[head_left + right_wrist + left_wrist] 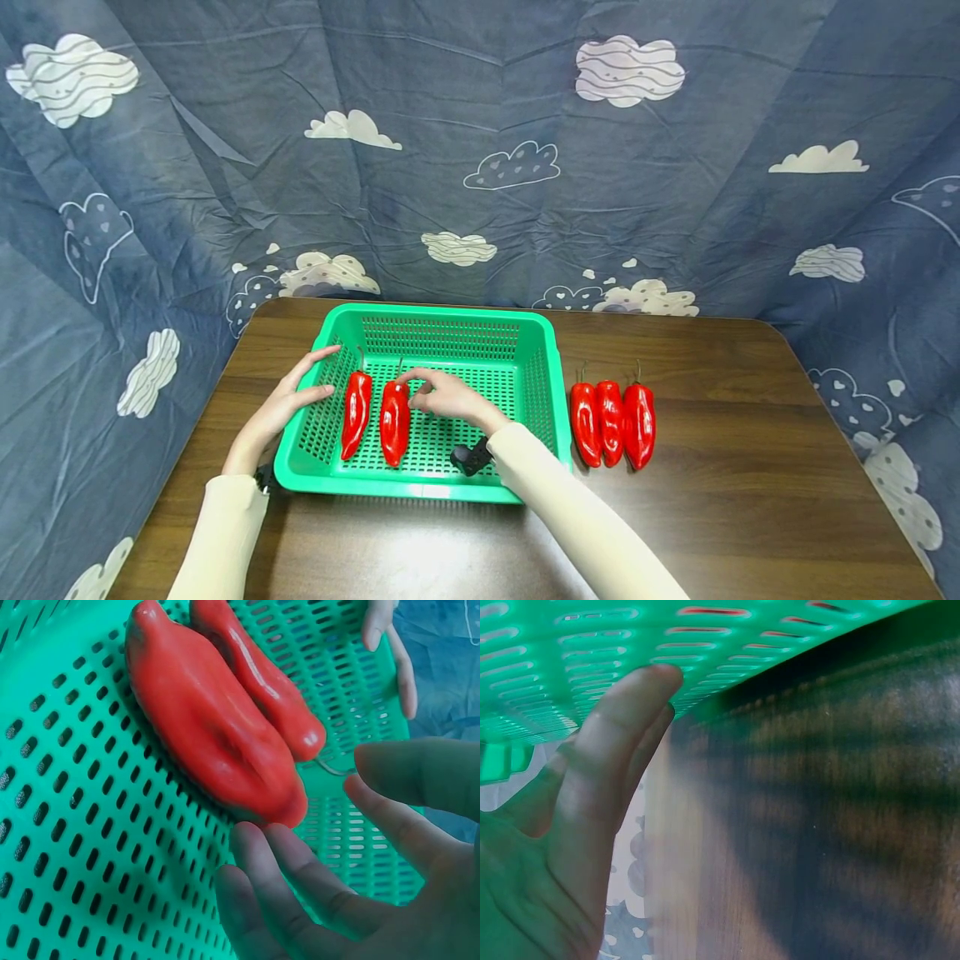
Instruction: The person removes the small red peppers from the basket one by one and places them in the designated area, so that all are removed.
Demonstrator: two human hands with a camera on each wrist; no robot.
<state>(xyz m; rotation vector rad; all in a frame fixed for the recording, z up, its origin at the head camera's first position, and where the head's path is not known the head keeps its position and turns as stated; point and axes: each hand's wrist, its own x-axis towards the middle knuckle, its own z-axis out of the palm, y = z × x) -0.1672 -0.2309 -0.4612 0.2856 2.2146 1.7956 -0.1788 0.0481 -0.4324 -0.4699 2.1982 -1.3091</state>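
Red pepper (pixel 394 427) in the green basket (pixel 352 485), its stem end at the fingers of the right hand (pixel 447 397).
From those spread fingers, which grasp nothing, its long axis runs toward the basket's near rim; the left hand (pixel 282 406), farther off, has straight fingers released at the basket's left side.

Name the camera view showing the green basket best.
Head view, because it shows nearly the whole green basket. The left wrist view shows mostly its slotted outside; the right wrist view, part of the inside.
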